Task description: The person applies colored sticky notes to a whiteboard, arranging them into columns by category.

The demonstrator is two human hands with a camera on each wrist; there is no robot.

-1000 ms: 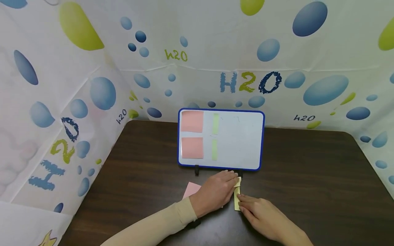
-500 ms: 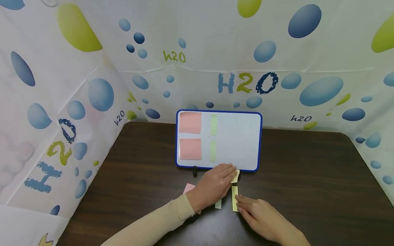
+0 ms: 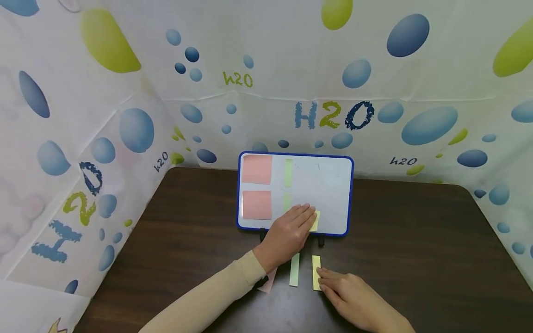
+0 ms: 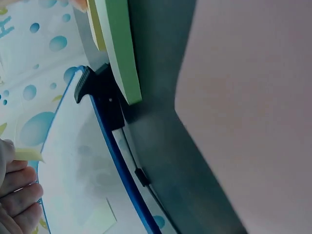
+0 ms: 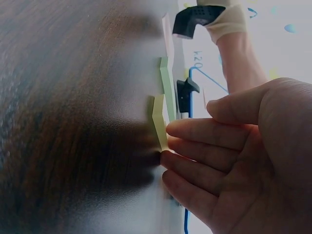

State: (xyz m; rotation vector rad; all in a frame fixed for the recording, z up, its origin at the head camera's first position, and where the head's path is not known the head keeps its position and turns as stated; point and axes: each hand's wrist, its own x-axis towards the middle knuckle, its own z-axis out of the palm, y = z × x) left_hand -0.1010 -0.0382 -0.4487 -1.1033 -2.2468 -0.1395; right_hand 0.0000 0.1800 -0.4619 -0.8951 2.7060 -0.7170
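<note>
My left hand (image 3: 287,233) pinches a narrow yellow sticky note (image 3: 315,222) in front of the lower part of a blue-framed whiteboard (image 3: 325,189). In the left wrist view the note (image 4: 28,154) sticks out between thumb and fingers, apart from the board. My right hand (image 3: 354,296) has its fingers straight, the tips touching a yellow sticky-note pad (image 3: 316,266) on the table. A green strip pad (image 3: 294,273) lies left of it, and a pink pad (image 3: 269,280) is partly hidden under the left forearm.
Two pink square notes (image 3: 257,205) and two green strips (image 3: 288,173) stick to the board's left half. Black feet (image 3: 320,241) hold the board upright on the dark wooden table (image 3: 408,240). A patterned white sheet (image 3: 266,125) hangs behind.
My left hand has lifted the yellow note off the pad and carried it up and forward to the whiteboard. The green pad has come into view. The right hand has stayed at the yellow pad.
</note>
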